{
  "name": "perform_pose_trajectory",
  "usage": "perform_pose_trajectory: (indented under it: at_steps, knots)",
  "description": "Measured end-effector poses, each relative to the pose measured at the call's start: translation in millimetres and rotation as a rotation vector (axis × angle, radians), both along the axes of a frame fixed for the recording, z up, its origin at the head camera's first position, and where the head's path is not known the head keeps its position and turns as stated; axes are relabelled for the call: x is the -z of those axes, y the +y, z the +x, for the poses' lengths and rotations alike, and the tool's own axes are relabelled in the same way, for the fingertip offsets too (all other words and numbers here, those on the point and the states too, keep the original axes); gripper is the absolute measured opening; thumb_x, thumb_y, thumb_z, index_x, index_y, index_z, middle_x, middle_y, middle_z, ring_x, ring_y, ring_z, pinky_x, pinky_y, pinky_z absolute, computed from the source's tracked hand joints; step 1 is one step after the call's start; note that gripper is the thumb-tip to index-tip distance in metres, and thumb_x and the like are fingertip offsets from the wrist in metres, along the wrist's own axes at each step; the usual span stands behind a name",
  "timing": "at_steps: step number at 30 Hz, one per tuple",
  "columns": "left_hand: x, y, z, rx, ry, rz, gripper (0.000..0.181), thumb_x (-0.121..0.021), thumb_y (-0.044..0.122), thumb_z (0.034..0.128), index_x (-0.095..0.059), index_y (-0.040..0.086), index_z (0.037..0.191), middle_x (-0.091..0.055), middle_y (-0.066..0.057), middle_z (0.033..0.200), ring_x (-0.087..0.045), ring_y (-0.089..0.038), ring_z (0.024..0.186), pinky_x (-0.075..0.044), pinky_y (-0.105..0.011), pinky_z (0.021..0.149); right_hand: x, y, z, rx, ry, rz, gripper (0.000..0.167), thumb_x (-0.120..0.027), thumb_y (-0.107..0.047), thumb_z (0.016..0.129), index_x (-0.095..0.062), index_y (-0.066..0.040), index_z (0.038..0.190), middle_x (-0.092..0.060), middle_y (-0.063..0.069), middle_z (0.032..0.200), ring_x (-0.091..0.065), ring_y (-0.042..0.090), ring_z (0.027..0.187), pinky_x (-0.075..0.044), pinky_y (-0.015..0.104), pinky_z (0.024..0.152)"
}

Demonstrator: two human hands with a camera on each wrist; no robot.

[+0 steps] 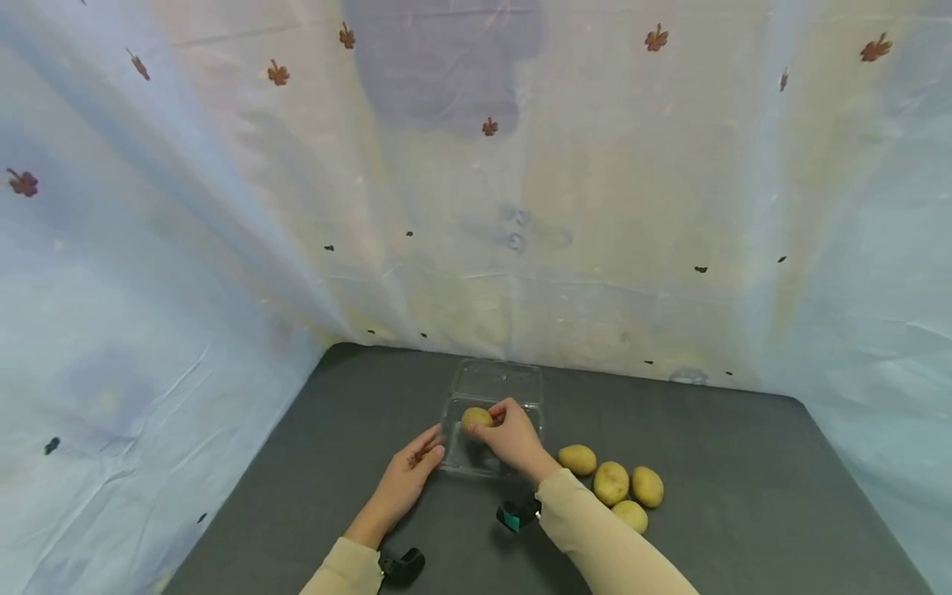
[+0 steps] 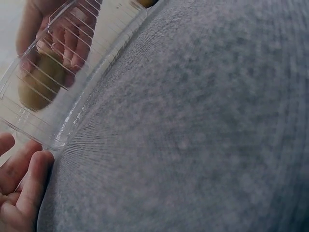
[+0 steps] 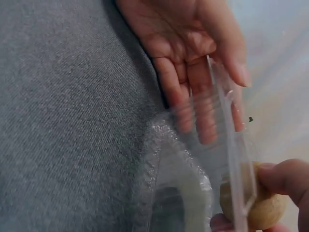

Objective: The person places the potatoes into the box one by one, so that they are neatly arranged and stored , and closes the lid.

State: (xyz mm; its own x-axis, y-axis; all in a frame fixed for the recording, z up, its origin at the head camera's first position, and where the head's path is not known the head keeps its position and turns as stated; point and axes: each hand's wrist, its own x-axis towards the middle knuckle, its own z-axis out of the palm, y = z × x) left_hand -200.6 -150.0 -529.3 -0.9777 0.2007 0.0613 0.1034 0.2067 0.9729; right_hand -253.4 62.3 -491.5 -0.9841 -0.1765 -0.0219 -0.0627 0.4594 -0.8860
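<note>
A clear plastic container [image 1: 476, 472] lies with its lid [image 1: 498, 380] folded back. My right hand [image 1: 516, 442] pinches a potato [image 1: 476, 418] between thumb and fingers over the container; the same potato [image 2: 41, 84] shows through the clear wall in the left wrist view. At the container's left side is my left hand [image 1: 405, 475], its fingers loosely extended. In the right wrist view the left hand [image 3: 188, 53] has its fingers along the outside of the clear wall, thumb near the rim.
Several potatoes [image 1: 611, 483] sit together on the dark table [image 1: 729, 496], right of the container and close to my right sleeve. A light patterned sheet [image 1: 595, 207] hangs behind the table and on both sides. Each wrist wears a black strap.
</note>
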Motion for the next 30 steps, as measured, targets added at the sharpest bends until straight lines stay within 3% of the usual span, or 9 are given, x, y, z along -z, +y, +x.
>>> perform_pose_trajectory:
  at_steps: [7, 14, 21, 30]
  knots:
    - [1.6, -0.8, 1.3, 0.024, -0.009, 0.014, 0.053, -0.051, 0.029, 0.1026, -0.036, 0.01, 0.15, -0.047, -0.016, 0.143, -0.046, -0.025, 0.13, -0.038, -0.042, 0.104, 10.5, -8, -7.1, -0.037, -0.046, 0.032, 0.038, -0.073, -0.028, 0.089, -0.052, -0.003, 0.109, -0.056, 0.009, 0.094, -0.056, 0.02, 0.076, -0.048, 0.032, 0.061]
    - [-1.8, -0.5, 0.8, 0.032, 0.006, 0.017, 0.054, -0.051, 0.028, 0.1026, -0.036, 0.008, 0.15, -0.048, -0.017, 0.142, -0.045, -0.026, 0.131, -0.04, -0.041, 0.103, 9.7, -16, -9.3, 0.048, 0.028, 0.154, 0.04, -0.075, -0.03, 0.086, -0.062, -0.003, 0.112, -0.064, 0.008, 0.093, -0.06, 0.018, 0.072, -0.051, 0.035, 0.061]
    - [26.5, -2.6, -12.0, 0.01, 0.021, 0.016, 0.055, -0.052, 0.037, 0.1007, -0.037, 0.017, 0.15, -0.048, -0.011, 0.143, -0.044, -0.024, 0.132, -0.039, -0.04, 0.105, 7.9, -20, -8.5, 0.088, 0.011, 0.19, 0.04, -0.077, -0.035, 0.084, -0.061, -0.002, 0.102, -0.061, 0.005, 0.08, -0.056, 0.019, 0.065, -0.048, 0.034, 0.055]
    - [30.4, -3.2, -13.4, -0.005, 0.038, 0.011, 0.057, -0.054, 0.041, 0.0987, -0.04, 0.018, 0.149, -0.052, -0.009, 0.14, -0.048, -0.023, 0.128, -0.043, -0.034, 0.101, 2.8, -14, -3.5, 0.057, 0.02, 0.203, 0.042, -0.076, -0.036, 0.085, -0.061, -0.003, 0.108, -0.064, 0.006, 0.089, -0.059, 0.018, 0.069, -0.05, 0.034, 0.059]
